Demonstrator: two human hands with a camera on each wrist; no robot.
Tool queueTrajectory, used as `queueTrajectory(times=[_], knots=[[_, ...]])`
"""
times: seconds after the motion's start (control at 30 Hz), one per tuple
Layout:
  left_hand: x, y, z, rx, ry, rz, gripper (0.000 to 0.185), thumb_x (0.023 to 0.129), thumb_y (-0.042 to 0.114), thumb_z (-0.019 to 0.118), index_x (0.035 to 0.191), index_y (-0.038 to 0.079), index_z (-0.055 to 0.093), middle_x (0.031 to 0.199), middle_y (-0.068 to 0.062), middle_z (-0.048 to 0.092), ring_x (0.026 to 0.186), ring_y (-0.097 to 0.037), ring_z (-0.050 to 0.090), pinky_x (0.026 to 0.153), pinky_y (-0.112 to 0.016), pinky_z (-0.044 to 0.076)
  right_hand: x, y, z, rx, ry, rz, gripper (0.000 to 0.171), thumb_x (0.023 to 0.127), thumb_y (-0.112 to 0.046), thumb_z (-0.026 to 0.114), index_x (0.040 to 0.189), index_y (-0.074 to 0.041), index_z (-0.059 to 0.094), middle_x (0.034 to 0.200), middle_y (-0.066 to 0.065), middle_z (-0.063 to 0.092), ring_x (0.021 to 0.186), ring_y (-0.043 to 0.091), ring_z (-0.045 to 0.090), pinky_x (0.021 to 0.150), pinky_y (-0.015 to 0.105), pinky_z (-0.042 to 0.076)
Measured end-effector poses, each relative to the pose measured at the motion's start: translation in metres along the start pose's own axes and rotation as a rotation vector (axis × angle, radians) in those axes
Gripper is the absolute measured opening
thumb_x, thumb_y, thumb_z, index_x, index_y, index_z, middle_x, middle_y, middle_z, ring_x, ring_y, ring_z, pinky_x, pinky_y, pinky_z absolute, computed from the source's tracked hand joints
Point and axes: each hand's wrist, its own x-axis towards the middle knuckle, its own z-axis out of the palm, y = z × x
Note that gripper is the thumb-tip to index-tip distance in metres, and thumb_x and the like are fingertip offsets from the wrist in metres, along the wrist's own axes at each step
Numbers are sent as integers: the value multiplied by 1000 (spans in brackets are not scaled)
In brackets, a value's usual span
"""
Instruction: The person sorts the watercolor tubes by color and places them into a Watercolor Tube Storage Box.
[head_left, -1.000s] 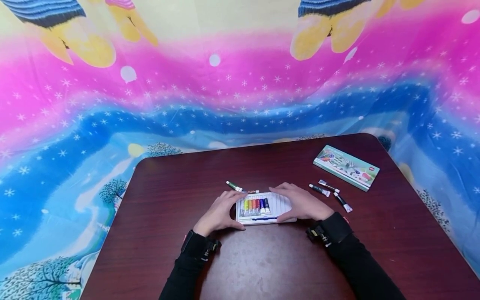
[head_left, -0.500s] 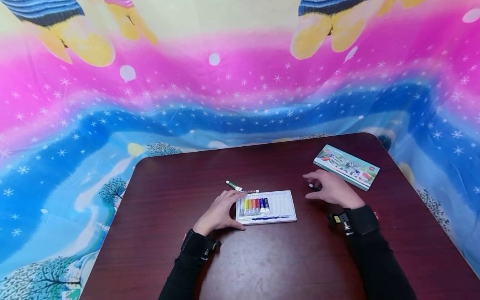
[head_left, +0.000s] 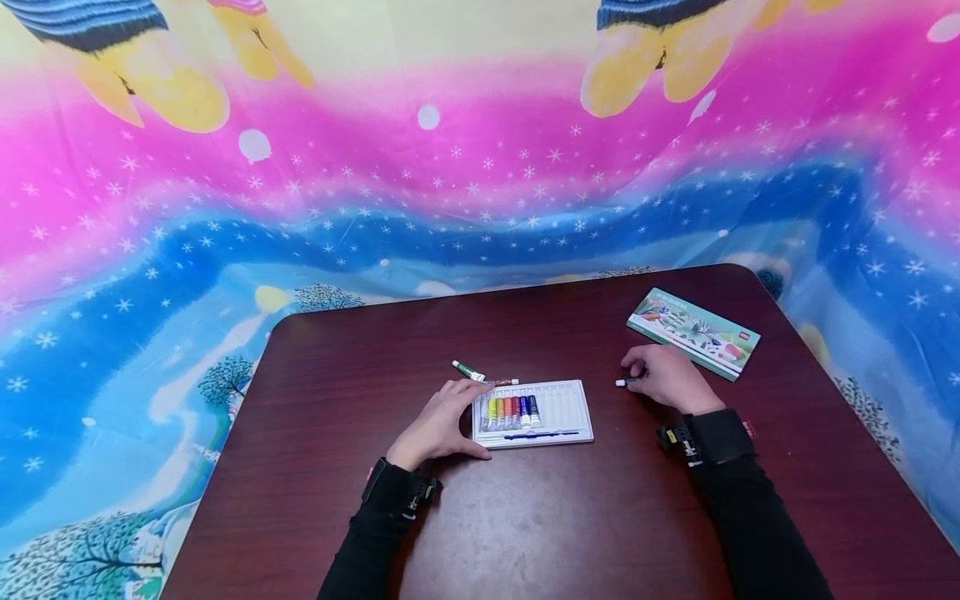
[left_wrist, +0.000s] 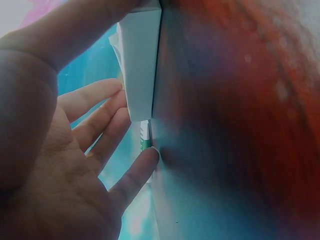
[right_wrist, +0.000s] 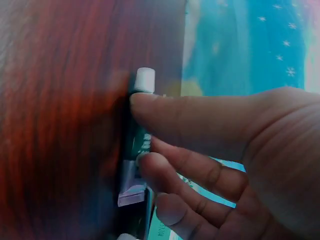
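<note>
My left hand (head_left: 441, 419) holds the left end of a white plastic tray (head_left: 564, 408), thumb at its near edge and fingertips at its far edge. Inside the tray lies a row of coloured paint tubes (head_left: 506, 413), with a thin blue paintbrush (head_left: 542, 436) in front. In the left wrist view the little finger overlaps a green paint tube (left_wrist: 145, 131) beyond the tray. Right of the tray, my right hand (head_left: 670, 379) pinches a dark green paint tube (right_wrist: 141, 132) with a white cap between thumb and fingers. Another white-capped tube (right_wrist: 127, 236) lies beneath it, mostly hidden.
A light green printed box (head_left: 696, 333) lies at the back right of the dark wooden table (head_left: 375, 350). Behind the tray are a green tube (head_left: 467, 371) and a brown one (head_left: 507, 382). A patterned cloth (head_left: 480, 192) hangs beyond the table.
My right hand has left the tray and moved right to the loose tubes, where its fingers have closed on a dark green paint tube. My left hand stays at the tray.
</note>
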Motion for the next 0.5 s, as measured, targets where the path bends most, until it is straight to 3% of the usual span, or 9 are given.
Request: queueTrajectory(times=[0.23,0.5], knots=[[0,0,0,1,5,8,106,59,58,84,148,25,37,143,3,43,127,-18,38,106,-45,34,0,0,2,-42,-23,-1,17,82,-11,74,98,-9,70,77,-1,62,67,14,51,65,33,41],[0,-1,1,7,2,-2,106,59,58,85,148,25,37,143,3,43,127,-17,38,107,-43,33,2,-2,1,-24,-67,19,9,87,-11,69,96,-9,68,81,2,59,70,17,49,66,34,41]])
